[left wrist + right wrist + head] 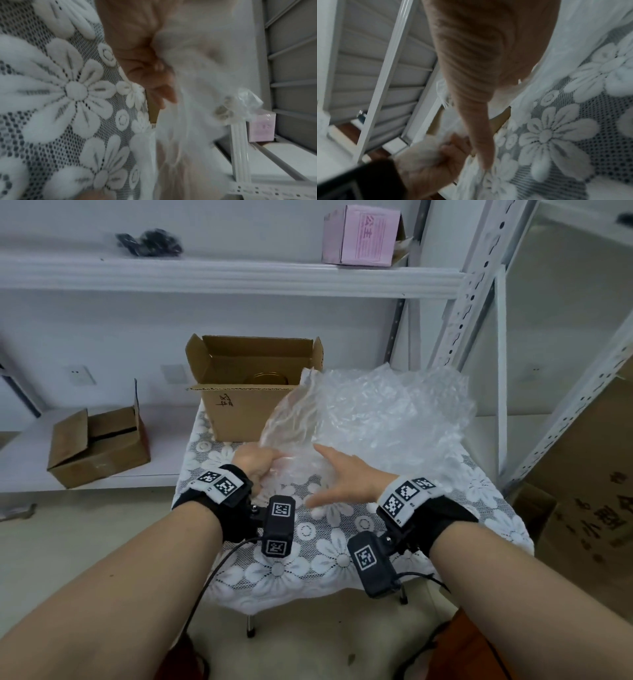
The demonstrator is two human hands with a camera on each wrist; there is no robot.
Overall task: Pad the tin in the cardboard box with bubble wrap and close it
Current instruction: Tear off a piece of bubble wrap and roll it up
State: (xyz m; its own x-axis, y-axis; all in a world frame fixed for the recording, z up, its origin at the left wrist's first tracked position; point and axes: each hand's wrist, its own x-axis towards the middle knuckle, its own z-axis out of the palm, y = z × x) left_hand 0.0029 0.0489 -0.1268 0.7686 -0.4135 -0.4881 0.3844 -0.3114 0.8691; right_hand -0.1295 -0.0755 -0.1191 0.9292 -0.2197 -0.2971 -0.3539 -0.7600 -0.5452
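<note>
Nearest the viewer, both forearms reach forward over the bench (342, 559), which wears a white lace cloth with a flower pattern; each wrist carries a black strap with square black-and-white markers and a small camera block. The left hand (255, 462) lies at about 10 o'clock from the bench's middle, its fingers curled round the near left edge of the bubble wrap (370, 419) and gripping it; the left wrist view shows those curled fingers (145, 75) bunching the blurred film. The right hand (346, 477) is just to its right, palm turned inward, fingers straight and relaxed, thumb pointing toward 11 o'clock, its fingers against the wrap without closing on it. The wrap is a large crumpled clear sheet spread across the bench's right half, its long axis running from the hands toward 1 o'clock, with a lifted flap rising in front of the cardboard box (246, 402). That box stands at the bench's far edge at 12 o'clock, its flaps open upward, handwritten marks on its front too small to read. Inside, the round gold top of the tin (265, 379) just shows. Farther off, a pink carton (363, 236) with printed writing sits on the upper shelf (205, 273).
</note>
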